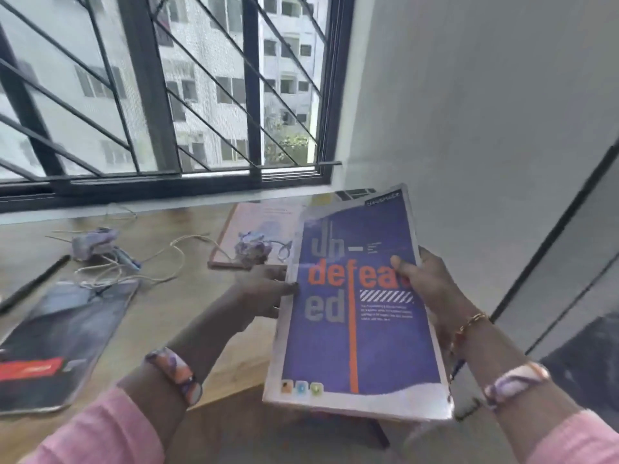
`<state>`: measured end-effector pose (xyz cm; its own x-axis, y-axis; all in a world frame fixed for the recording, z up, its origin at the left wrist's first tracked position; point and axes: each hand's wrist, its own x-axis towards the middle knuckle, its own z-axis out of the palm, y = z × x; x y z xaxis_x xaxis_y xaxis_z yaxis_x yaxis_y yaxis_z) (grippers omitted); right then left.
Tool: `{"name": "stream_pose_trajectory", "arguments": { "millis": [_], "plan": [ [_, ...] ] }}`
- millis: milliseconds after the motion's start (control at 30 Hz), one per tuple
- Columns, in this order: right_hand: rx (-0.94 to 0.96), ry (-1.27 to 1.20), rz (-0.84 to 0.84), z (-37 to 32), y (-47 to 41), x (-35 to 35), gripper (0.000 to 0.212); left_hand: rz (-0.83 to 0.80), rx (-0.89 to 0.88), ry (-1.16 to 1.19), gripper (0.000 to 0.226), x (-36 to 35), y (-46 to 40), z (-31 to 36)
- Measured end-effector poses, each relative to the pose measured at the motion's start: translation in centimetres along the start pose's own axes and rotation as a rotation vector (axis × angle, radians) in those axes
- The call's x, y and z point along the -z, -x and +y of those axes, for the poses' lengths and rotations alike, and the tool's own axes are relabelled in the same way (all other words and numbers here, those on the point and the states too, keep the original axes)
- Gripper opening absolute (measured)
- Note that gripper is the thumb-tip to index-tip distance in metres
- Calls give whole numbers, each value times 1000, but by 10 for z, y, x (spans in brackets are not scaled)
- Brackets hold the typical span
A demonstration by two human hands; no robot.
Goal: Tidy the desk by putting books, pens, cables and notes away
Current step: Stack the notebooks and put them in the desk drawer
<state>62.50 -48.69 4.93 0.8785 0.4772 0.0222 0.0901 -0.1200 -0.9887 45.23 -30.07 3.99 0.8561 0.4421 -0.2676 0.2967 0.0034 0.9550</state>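
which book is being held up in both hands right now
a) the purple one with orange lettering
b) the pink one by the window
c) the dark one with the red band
a: the purple book is raised off the desk, right hand gripping its right edge, left hand at its left edge.

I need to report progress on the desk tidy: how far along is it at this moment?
Nothing visibly put away yet. In hand: the purple book, lifted off the desk, the right hand gripping its right edge and the left hand at its left edge. Left on the desk: the dark book, the pink book, the tangled cable, a black pen and a crumpled lilac item.
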Motion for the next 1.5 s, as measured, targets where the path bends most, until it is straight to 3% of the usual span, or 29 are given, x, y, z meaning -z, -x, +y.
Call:
{"name": "stream_pose_trajectory", "arguments": {
  "millis": [67,300,467,600,700,800,867,967,1067,1167,1333,1500],
  "plan": [
    [-86,-24,-69,10,-2,2,8,43,19,81,11,-15,6,-9],
    [-244,-102,-365,23,4,-48,8,302,51,287,17,-2,52,-41],
    [-146,-110,-611,17,17,-112,27,534,11,396,19,32,102,-62],
    [-80,-36,-781,17,34,-155,23,674,60,460,16,49,137,-77],
    [-137,42,-795,26,46,-174,21,696,155,415,17,59,152,-86],
    [-233,16,-709,42,46,-178,24,701,311,126,20,65,147,-90],
    [-281,-19,-657,46,41,-170,26,678,430,-217,34,65,138,-84],
    [-288,-17,-613,49,26,-151,29,671,498,-861,31,65,109,-67],
    [-288,-16,-583,52,15,-135,32,711,217,-1220,59,60,69,-41],
    [-266,9,-546,56,7,-128,29,559,-166,-1509,76,49,14,-9],
    [-243,84,-543,61,-1,-126,28,217,-336,-1715,71,23,-83,29],
    [-248,65,-579,58,-1,-122,28,-40,-200,-1671,62,7,-156,29]
  ]
}}
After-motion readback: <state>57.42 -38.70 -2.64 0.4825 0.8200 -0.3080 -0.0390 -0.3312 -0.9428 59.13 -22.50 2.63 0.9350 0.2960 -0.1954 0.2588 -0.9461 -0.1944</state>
